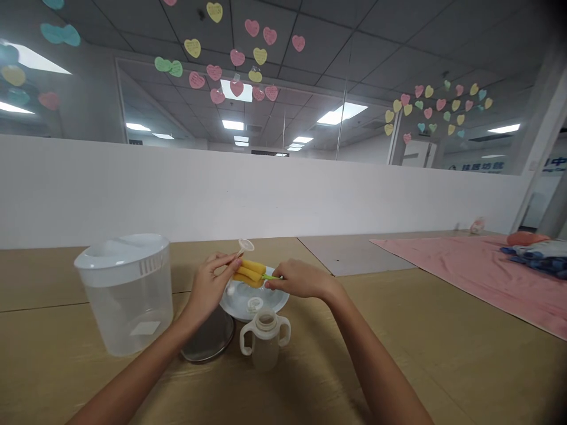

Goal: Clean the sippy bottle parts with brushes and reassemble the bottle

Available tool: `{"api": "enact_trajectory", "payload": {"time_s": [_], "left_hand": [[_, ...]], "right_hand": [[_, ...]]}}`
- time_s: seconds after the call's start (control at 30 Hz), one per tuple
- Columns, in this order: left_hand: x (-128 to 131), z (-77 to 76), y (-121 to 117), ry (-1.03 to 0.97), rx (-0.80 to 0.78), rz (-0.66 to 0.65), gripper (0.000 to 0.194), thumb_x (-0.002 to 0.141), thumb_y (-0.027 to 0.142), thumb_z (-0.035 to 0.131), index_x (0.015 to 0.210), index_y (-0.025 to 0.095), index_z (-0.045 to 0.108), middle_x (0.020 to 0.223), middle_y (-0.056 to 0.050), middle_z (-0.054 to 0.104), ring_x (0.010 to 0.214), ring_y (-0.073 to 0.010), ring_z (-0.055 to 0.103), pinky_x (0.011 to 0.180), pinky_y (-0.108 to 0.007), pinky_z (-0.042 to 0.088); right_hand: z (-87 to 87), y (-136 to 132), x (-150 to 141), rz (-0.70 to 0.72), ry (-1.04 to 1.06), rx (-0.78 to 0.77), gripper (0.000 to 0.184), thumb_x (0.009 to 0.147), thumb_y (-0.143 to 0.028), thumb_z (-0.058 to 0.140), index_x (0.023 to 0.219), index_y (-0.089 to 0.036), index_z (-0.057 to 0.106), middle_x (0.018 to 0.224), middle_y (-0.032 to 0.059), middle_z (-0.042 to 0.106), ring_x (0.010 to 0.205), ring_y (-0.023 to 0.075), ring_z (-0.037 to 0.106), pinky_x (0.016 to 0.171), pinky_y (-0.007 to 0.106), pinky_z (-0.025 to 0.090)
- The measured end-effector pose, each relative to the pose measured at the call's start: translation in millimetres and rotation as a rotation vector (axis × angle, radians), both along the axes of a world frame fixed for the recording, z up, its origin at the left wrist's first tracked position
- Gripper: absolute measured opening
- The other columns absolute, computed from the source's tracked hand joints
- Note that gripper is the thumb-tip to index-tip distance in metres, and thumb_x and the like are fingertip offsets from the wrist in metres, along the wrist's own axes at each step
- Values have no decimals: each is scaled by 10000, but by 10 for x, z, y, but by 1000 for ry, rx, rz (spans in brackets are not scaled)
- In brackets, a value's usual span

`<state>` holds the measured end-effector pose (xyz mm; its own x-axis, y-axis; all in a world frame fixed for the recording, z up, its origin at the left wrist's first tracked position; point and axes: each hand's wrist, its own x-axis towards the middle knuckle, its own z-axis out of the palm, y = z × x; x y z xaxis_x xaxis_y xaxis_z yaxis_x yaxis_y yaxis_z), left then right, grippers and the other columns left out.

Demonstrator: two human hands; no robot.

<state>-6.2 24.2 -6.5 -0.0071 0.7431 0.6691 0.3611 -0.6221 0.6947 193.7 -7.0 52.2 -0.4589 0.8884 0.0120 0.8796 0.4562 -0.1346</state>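
My left hand (211, 283) is closed in a pinch on a translucent straw piece (246, 245), with a disc at its top and a whitish end below the fingers. In my right hand (302, 278) is the thin green handle of a yellow sponge brush (249, 272). The sponge head lies against the fingers of my left hand. Both hands are above a pale bowl (280, 303), which holds a white ring-shaped part (254, 304). Nearer to me stands a translucent two-handled bottle (266, 348), upright and uncapped.
A clear bucket with a white lid (125, 295) stands on the left. A dark round tray (208, 339) lies partly under my left forearm. Pink cloth (478, 277) covers the table's right side, with blue patterned fabric (538, 260) on it. A white partition (266, 195) rises behind.
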Motion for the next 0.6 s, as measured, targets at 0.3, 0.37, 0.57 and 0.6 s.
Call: {"api": "enact_trajectory", "payload": {"time_s": [0.3,0.37,0.57,0.6], "left_hand": [[-419,163,65,855,-152,391,426,800,236,441,1200,105,500,846,-92,647,785,-220,600,689,-303,423],[-446,109,79,982,-221,449,364,773,145,443,1123,98,531,895,-125,650,843,-225,603,725,-302,423],[-494,-220,191,1038,-349,414,192,712,78,453,748,111,639,830,-177,657,829,-276,622,728,-358,445],[-504,-275,216,1004,-349,388,173,716,109,470,710,117,643,797,-173,658,813,-280,625,723,-363,448]], "right_hand": [[33,-6,47,-137,-39,27,379,838,-426,403,563,-168,446,550,7,468,485,98,392,464,245,208],[39,-9,46,-140,-41,23,379,840,-424,402,564,-167,445,560,10,478,488,97,398,466,244,211],[52,-32,39,-139,-58,19,376,843,-421,392,579,-166,474,563,10,468,486,97,386,462,247,208],[54,-36,39,-139,-59,18,376,844,-421,389,584,-165,481,565,9,466,484,95,382,460,246,208]]}}
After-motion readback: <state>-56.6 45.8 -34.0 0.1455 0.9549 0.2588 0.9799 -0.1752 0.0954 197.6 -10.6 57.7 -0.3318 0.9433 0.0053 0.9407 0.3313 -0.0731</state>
